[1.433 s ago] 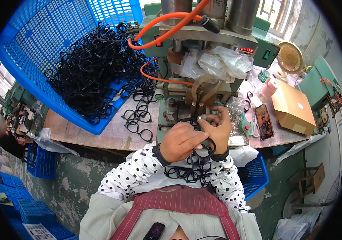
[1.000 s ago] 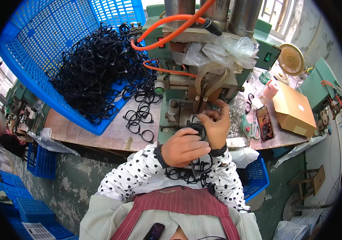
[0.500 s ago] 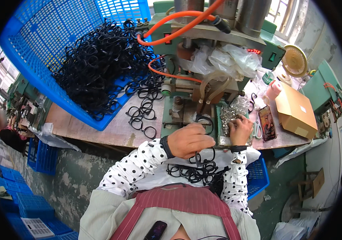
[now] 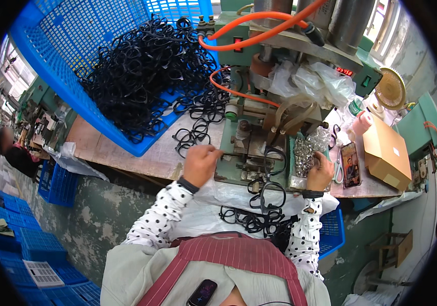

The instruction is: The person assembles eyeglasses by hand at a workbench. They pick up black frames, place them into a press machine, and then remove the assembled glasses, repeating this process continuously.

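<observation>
My left hand (image 4: 200, 166) is at the left side of the green press (image 4: 241, 178), fingers curled against the end of a small rod; whether they grip it or something smaller I cannot make out. My right hand (image 4: 320, 173) has its bent fingertips in a tray of small shiny metal pieces (image 4: 304, 155), and what they pinch is hidden. Between my hands, a black eyeglass frame (image 4: 284, 162) sits at the press's work spot. Another black eyeglass frame (image 4: 273, 205) hangs at the front edge, above several more frames (image 4: 246, 220) on white cloth over my lap.
A big blue basket (image 4: 75, 109) heaped with black eyeglass frames (image 4: 137, 76) leans at the left. Loose frames (image 4: 190, 137) lie beside it. On the right are scissors (image 4: 338, 173), a phone (image 4: 350, 166), a pink bottle (image 4: 362, 122) and a cardboard box (image 4: 387, 153). Orange hoses (image 4: 251, 43) arch over the press.
My left hand has moved left from the front of the press to its left side, uncovering the frame there. My right hand stays at the metal pieces. The whole view has shifted slightly.
</observation>
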Action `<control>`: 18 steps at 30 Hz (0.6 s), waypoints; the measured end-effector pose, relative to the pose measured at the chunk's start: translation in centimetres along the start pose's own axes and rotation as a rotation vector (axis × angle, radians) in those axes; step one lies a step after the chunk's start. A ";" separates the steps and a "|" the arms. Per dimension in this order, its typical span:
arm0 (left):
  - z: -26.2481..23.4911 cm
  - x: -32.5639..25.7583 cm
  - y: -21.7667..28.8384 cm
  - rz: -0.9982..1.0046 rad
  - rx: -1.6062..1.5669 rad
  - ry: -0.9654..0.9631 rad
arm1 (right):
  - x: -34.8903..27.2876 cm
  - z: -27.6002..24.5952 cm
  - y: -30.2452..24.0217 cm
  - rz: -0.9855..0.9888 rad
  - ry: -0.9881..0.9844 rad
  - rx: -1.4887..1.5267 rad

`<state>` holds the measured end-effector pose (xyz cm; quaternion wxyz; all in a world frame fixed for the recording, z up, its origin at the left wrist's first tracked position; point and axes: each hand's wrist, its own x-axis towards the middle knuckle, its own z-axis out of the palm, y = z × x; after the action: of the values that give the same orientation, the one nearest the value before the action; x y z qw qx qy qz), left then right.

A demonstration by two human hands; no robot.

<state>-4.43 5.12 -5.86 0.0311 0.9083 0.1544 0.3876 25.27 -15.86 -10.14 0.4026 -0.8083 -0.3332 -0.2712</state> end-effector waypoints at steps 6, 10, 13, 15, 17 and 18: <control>-1.4 -4.7 -7.5 -0.177 0.201 -0.550 | -0.3 0.2 0.3 0.040 -0.017 -0.066; -0.8 -5.0 -9.5 -0.217 0.041 -0.527 | 0.0 -0.2 -0.5 0.067 -0.002 -0.025; -0.2 -4.0 -9.2 -0.640 -0.401 -0.231 | 0.3 -0.1 -1.1 0.063 0.026 0.031; 0.3 -2.8 -8.2 -0.751 -0.617 -0.022 | 0.8 0.1 -2.0 0.124 0.013 0.115; -0.7 -0.2 -4.2 -0.551 -0.505 0.101 | 1.4 0.0 -3.3 0.174 0.002 0.157; -1.2 1.2 -2.0 -0.450 -0.447 0.162 | 1.8 0.0 -4.1 0.193 -0.008 0.232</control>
<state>-5.02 7.31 -4.57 0.3020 0.7883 0.2644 0.4664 23.27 -13.41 -6.95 0.5162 -0.7858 -0.2844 -0.1877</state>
